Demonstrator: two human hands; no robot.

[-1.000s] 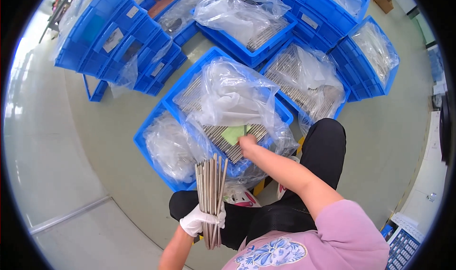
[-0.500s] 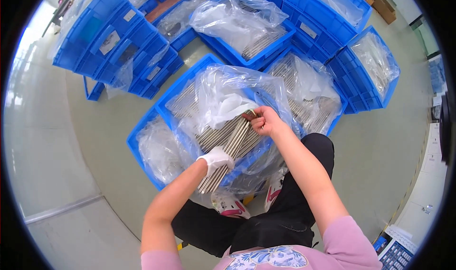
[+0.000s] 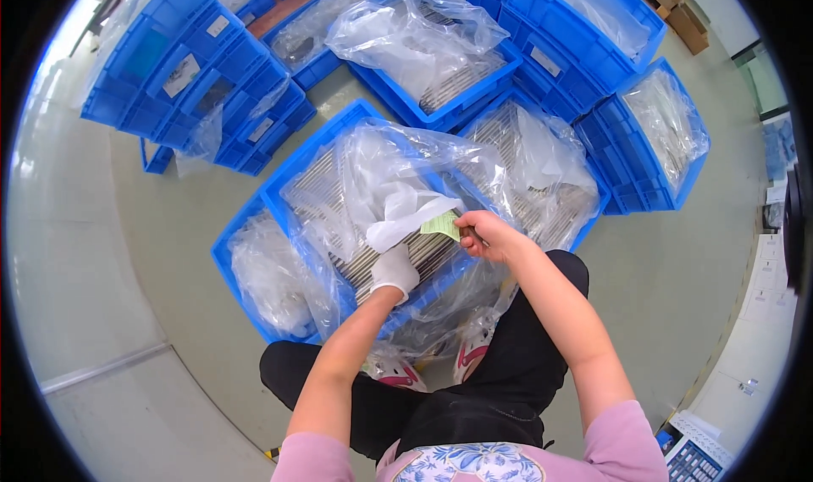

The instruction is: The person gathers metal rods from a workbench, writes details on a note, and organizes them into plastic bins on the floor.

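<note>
The rod bundle held 0.5 s ago is now laid in the blue crate point(image 3: 279, 196). The gloved left hand point(image 3: 395, 270) rests flat on the rods point(image 3: 423, 253); the right hand point(image 3: 484, 235) pinches a green slip point(image 3: 441, 224) just above them.

Gloved left hand point(image 3: 395, 269) palm down, bare right hand point(image 3: 487, 235) fingers pinched

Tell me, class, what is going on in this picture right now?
A person crouches over a blue crate lined with a clear plastic bag and filled with thin metal rods. The gloved left hand rests on the rods, while the bare right hand pinches a small green slip above them. More blue crates stand around.
</note>
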